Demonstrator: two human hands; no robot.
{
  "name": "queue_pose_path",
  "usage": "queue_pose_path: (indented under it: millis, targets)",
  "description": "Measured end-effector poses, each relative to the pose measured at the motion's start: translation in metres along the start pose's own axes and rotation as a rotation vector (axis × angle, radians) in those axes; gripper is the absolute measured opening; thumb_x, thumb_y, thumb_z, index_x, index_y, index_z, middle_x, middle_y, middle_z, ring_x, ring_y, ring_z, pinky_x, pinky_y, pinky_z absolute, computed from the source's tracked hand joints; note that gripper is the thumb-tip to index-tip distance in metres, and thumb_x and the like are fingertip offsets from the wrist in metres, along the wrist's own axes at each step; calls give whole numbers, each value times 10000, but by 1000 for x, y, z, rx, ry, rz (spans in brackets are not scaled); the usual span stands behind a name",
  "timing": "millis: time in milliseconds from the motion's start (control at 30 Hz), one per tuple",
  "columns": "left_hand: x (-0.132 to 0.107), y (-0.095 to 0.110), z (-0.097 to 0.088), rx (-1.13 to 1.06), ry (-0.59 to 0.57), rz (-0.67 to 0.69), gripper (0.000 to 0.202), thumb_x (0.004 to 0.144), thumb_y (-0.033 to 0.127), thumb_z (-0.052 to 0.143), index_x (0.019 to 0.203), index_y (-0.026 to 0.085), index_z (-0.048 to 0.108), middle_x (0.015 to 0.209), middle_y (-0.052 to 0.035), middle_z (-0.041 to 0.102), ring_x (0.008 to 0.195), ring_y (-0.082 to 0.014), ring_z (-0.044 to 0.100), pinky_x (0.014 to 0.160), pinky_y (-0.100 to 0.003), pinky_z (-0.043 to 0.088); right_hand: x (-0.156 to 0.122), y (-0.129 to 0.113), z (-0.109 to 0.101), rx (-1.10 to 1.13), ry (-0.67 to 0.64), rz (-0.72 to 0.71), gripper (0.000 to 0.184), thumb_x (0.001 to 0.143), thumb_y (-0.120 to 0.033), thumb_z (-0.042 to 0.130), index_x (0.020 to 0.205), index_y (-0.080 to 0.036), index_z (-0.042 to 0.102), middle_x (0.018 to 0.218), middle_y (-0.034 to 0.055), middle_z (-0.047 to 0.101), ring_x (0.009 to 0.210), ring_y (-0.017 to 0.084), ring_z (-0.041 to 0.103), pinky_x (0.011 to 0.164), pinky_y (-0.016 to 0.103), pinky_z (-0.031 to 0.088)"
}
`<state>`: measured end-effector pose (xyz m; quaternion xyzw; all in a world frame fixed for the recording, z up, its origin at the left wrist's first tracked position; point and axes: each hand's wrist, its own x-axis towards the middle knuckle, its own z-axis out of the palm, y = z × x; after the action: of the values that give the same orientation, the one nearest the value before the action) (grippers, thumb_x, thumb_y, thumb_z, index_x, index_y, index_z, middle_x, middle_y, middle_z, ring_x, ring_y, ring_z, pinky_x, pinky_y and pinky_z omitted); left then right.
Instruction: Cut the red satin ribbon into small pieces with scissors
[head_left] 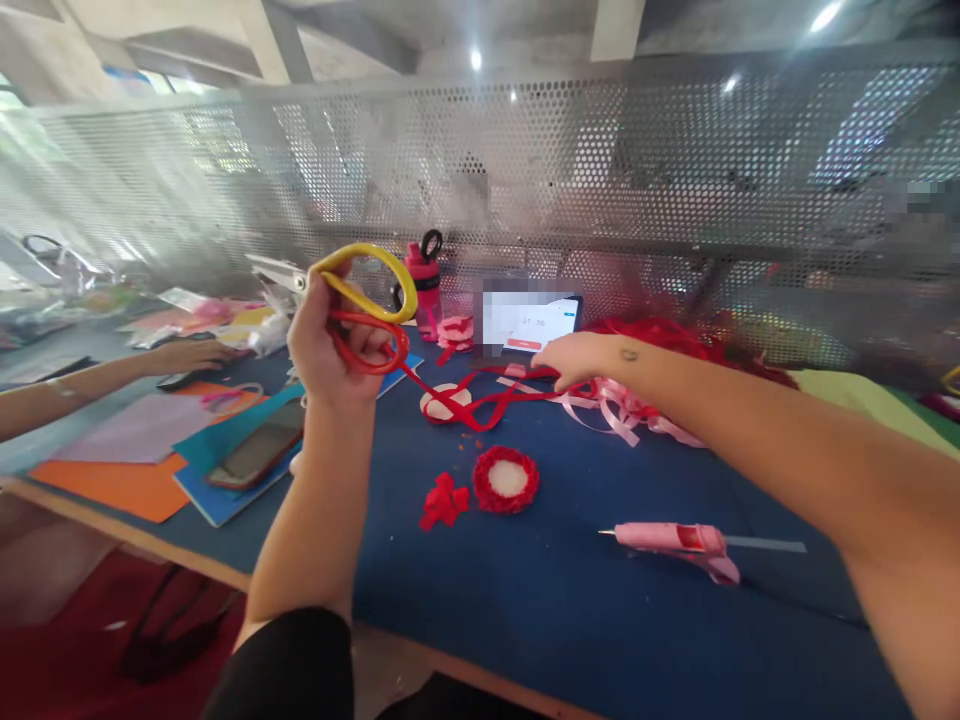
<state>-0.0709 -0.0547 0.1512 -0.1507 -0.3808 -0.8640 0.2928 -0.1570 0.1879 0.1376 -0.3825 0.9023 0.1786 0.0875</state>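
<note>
My left hand is raised, closed round the handles of scissors with one yellow and one red loop. The blades point away to the left. A red ribbon trails from near this hand and loops across the table. My right hand reaches over the ribbon in front of the lit screen, its visible fingers apart and bent downward; contact with the ribbon is unclear. Nearer me lie a round piece with a red ruffled edge and pale centre and a crumpled red ribbon piece.
A pink glue gun lies at the right. Behind are a pink bottle, a screen and red and pink ribbons. A phone rests on folders at the left, near another person's hand. A perforated metal partition backs the table.
</note>
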Motion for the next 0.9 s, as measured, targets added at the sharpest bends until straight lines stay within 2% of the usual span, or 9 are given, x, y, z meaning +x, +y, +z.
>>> queue_pose_path:
  millis: [167,267,333,433,533,600,667,767,900]
  targets:
    - [4,8,-2,-1,-125,24,456,992,287,225,869,171,649,454,60,308,329,-39,165,335,-203,189,67,-27,14,-27,42,-1,1003,540,-149,792,1442,-178,354,1433,158,429,1102,319,577,779,325,502]
    - [8,14,-9,-12,-129,72,452,977,242,255,809,157,666,472,45,348,310,-31,164,307,-199,199,96,-33,30,-25,40,-27,1104,530,-148,795,1488,-170,247,1498,173,320,1176,315,538,834,313,498]
    - [11,19,-14,-20,-127,111,437,965,216,276,804,128,672,491,39,376,300,-22,177,293,-190,191,111,-36,39,-17,33,-57,1124,540,-153,795,1498,-184,207,1495,168,328,1140,299,571,815,296,504]
    - [15,23,-20,-42,-96,131,418,954,202,296,842,95,684,492,42,361,300,-27,219,285,-183,160,132,-42,47,-6,29,-103,1020,612,-159,771,1481,-198,238,1405,164,459,1054,273,620,779,284,510]
    - [15,26,-22,-43,-77,130,422,957,207,299,838,95,688,478,50,314,299,-34,222,292,-184,153,148,-49,51,-5,4,-103,687,764,-205,703,1380,-158,403,1187,146,612,948,238,648,773,321,518]
    - [15,28,-22,-14,-92,149,426,963,207,291,845,99,686,495,47,314,310,-32,225,304,-180,167,152,-50,53,-7,-30,-88,426,870,-275,624,1260,-144,513,1093,102,635,905,203,643,777,354,528]
    - [13,31,-22,18,-114,181,448,972,203,258,860,107,681,512,43,309,324,-31,225,324,-174,197,151,-46,55,-9,-65,-77,295,918,-321,567,1151,-141,576,1070,73,627,904,182,629,788,374,531]
    - [12,34,-23,13,-130,239,460,980,218,233,837,125,661,521,41,301,342,-36,219,354,-171,232,142,-37,55,3,-76,-75,256,919,-318,565,1105,-144,594,1105,73,610,935,183,612,807,379,524]
    - [11,38,-22,-8,-80,232,474,989,258,207,808,125,624,484,53,272,330,-43,196,347,-186,176,136,-31,52,54,-5,-77,312,892,-352,571,1126,-146,588,1254,117,501,952,209,594,782,369,512]
